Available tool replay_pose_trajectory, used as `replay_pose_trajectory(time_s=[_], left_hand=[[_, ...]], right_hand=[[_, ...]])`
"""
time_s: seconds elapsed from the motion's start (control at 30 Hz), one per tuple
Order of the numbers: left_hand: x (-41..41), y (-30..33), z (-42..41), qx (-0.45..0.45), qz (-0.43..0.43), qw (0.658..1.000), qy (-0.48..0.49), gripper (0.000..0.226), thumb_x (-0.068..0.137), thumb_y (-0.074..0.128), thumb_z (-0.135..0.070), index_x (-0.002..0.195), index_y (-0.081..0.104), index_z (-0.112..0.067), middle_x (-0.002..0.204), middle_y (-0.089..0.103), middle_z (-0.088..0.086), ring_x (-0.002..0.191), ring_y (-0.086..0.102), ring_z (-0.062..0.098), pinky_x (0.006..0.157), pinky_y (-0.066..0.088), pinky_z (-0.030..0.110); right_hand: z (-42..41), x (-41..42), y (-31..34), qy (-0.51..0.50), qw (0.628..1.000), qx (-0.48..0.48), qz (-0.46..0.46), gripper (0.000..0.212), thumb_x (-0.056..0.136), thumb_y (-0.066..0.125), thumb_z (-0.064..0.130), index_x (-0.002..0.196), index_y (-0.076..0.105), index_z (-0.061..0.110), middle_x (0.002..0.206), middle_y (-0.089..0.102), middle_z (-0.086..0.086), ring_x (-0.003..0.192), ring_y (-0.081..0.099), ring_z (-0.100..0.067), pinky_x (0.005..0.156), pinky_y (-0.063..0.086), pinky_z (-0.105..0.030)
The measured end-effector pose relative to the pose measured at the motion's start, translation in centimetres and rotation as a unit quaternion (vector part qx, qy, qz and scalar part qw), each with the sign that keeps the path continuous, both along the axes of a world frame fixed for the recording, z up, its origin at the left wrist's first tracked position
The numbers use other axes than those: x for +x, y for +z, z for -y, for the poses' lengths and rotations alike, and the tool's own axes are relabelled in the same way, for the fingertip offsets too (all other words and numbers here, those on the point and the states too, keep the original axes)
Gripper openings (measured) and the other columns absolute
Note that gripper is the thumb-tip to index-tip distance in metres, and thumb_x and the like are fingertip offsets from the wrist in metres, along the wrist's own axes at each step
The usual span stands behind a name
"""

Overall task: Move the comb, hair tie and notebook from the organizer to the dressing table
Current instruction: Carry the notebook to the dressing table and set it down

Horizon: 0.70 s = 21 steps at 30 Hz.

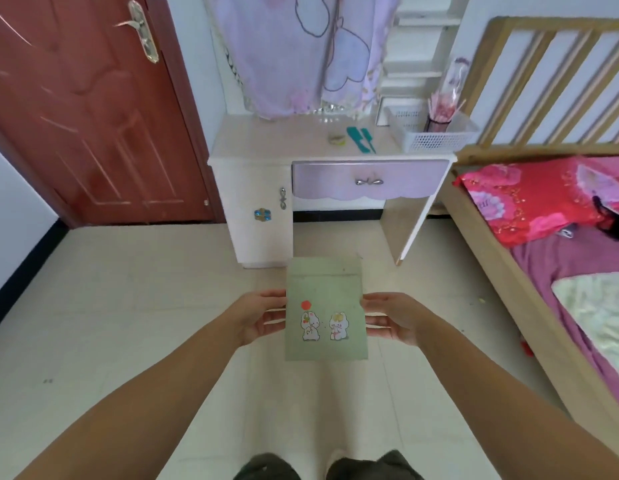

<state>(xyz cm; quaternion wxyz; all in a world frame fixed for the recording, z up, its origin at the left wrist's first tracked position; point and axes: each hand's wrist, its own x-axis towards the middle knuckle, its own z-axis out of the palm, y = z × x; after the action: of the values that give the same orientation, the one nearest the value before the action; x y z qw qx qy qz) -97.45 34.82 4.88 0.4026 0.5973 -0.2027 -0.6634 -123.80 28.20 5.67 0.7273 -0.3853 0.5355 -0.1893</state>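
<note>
I hold a pale green notebook [324,299] with two cartoon rabbits on its cover out in front of me, above the floor. My left hand [258,316] grips its left edge and my right hand [391,317] grips its right edge. Ahead stands the white dressing table [259,140] with a lilac drawer. A teal comb [360,138] lies on its top, and a yellowish hair tie [336,139] sits just left of the comb. The white mesh organizer [436,140] rests on the table's right end.
A dark cup of pink sticks [439,119] stands in the organizer. A red-brown door [79,109] is at the left. A wooden bed [550,216] with pink bedding fills the right side. A lilac cloth [301,50] hangs above the table. Tiled floor lies between me and the table.
</note>
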Motion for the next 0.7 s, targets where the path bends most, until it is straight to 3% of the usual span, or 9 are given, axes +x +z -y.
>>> replay_pose_trajectory(time_s=[0.3,0.43,0.6,0.7], left_hand=[[9.4,-1.0,21.8,0.003,-0.001,0.997,0.083,0.017,0.085,0.059,-0.002,0.093,0.069,-0.013,0.071,0.076,-0.001,0.067,0.072,0.014,0.055,0.057,0.026],[13.4,0.1,32.9,-0.007,0.011,0.999,0.047,0.016,0.084,0.061,-0.002,0.092,0.070,-0.013,0.073,0.077,0.000,0.068,0.072,0.014,0.058,0.057,0.028],[16.7,1.7,45.0,0.004,0.041,0.999,0.006,0.017,0.086,0.056,0.000,0.096,0.067,-0.009,0.067,0.075,0.001,0.062,0.071,0.014,0.051,0.056,0.025],[17.5,1.2,51.2,0.018,0.046,0.999,-0.002,0.016,0.086,0.056,0.001,0.097,0.066,-0.007,0.069,0.075,0.003,0.062,0.071,0.015,0.050,0.056,0.025]], right_hand=[[24.3,11.3,0.3,0.055,0.998,-0.026,-0.031,0.016,0.082,0.065,0.004,0.098,0.065,0.010,0.081,0.078,-0.003,0.072,0.074,-0.017,0.054,0.058,-0.027],[33.9,15.1,0.4,0.012,0.999,-0.032,-0.028,0.017,0.084,0.064,0.005,0.100,0.065,0.010,0.077,0.077,-0.002,0.067,0.073,-0.015,0.052,0.056,-0.024],[44.0,17.9,1.1,-0.027,0.998,-0.037,-0.035,0.017,0.086,0.061,0.007,0.102,0.066,0.009,0.093,0.075,-0.008,0.078,0.073,-0.018,0.058,0.057,-0.026],[49.7,19.1,0.4,-0.038,0.998,-0.029,-0.041,0.016,0.085,0.063,0.007,0.101,0.067,0.009,0.088,0.076,-0.006,0.076,0.073,-0.019,0.057,0.057,-0.027]])
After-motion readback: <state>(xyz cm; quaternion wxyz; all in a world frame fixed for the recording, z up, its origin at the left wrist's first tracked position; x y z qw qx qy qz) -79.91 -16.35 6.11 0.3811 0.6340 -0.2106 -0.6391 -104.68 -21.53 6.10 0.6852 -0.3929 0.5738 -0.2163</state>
